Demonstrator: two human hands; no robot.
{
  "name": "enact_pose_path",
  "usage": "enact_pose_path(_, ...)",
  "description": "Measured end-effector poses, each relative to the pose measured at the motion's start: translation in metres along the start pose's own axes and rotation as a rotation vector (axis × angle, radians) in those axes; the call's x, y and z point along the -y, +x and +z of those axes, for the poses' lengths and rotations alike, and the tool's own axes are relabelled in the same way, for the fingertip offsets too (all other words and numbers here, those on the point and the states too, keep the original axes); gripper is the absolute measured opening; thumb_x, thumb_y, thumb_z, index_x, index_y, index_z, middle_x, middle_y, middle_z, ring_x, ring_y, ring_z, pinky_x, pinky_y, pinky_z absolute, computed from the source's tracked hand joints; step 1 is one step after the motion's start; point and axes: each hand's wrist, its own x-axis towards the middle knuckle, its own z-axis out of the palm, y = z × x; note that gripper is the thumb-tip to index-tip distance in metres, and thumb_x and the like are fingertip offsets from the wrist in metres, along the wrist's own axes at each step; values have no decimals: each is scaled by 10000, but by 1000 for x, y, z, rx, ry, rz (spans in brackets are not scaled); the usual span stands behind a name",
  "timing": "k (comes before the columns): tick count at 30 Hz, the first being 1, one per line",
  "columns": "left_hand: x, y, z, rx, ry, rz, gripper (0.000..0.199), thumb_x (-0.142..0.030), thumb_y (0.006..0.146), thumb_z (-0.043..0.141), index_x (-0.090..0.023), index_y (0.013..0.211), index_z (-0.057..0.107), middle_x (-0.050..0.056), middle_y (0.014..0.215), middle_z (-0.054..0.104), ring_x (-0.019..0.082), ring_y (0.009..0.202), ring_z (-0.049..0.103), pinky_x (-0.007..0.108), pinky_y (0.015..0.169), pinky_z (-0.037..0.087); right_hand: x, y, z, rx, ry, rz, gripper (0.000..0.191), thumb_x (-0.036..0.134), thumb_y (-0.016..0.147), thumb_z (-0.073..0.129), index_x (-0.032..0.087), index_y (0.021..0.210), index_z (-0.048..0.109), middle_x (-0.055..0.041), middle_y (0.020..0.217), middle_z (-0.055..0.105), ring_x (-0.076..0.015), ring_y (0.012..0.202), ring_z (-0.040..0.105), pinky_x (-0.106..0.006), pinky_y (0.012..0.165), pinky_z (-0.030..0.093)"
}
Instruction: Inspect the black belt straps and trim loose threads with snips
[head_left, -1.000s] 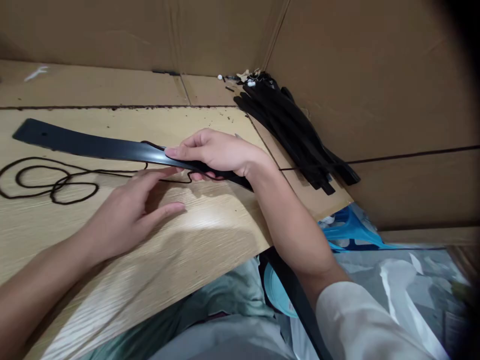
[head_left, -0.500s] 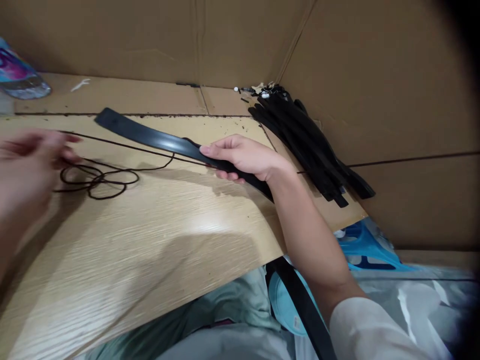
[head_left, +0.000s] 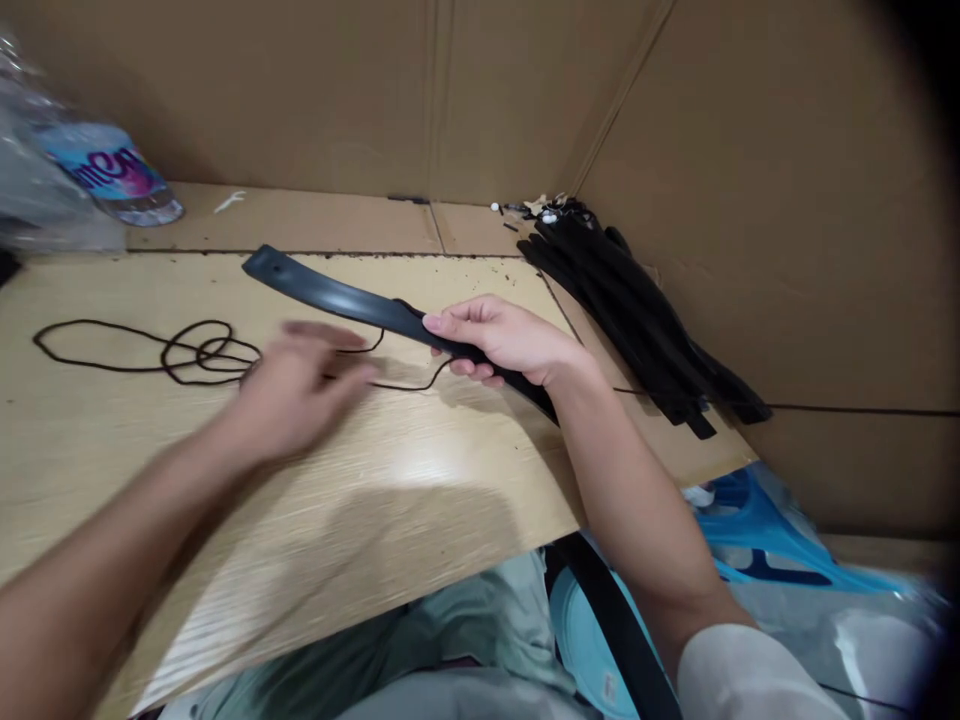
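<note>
My right hand [head_left: 502, 340] is closed round a long black strap [head_left: 337, 298], thumb on top and fingers beneath. The strap's glossy far end, with a small hole in it, rises to the left. Its other part runs behind my forearm and down past the table edge. A thin dark cord [head_left: 401, 387] comes from the strap near my right fingers. More of the cord lies in loose loops on the table to the left. My left hand [head_left: 300, 385] is over the cord between loops and strap, its fingers smeared by motion; whether it grips the cord is unclear.
A pile of black strips [head_left: 622, 310] lies at the table's right side, with small scraps [head_left: 551, 212] behind it. A water bottle [head_left: 112, 175] and clear plastic stand at the back left. Cardboard walls [head_left: 315, 100] enclose the table. Below right are a blue plastic item [head_left: 765, 530] and a light-blue round lid [head_left: 592, 640].
My left hand has moved right from the far left towards the strap. The cord, stretched straight before, now hangs slack in a curve. The view has shifted left, showing more of the bottle.
</note>
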Motion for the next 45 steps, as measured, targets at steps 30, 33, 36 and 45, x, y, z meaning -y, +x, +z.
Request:
enact_pose_path(30,71,-15,-105,-182,-451,-265,285,-418,776,627,-142,714,668,56,760,671,140,728,575,244,727,421,-8,1,-1,-128,-119,74,436,593,812,543,177,735,440,26,562,481,-49,400,346,-163,346,251)
enact_pose_path(33,74,-15,-103,-166,-507,-257,277,-399,783,622,-145,673,628,18,670,621,110,659,545,231,687,414,-10,1,-1,-136,-107,86,423,585,815,545,178,745,450,31,556,462,-51,405,346,-165,350,254)
enact_pose_path(36,67,-16,-91,-120,-525,-234,260,-406,762,659,-146,763,655,19,740,645,109,687,562,228,683,420,-11,1,3,-128,-118,95,427,585,812,551,179,735,444,24,566,480,-54,413,373,-166,354,259)
enact_pose_path(45,4,-21,-33,377,-435,253,501,-282,756,713,-249,1232,562,65,1324,539,167,1217,491,313,1055,357,-1,-7,20,2,-36,53,425,577,805,579,158,774,516,21,557,494,-50,409,366,-170,357,266)
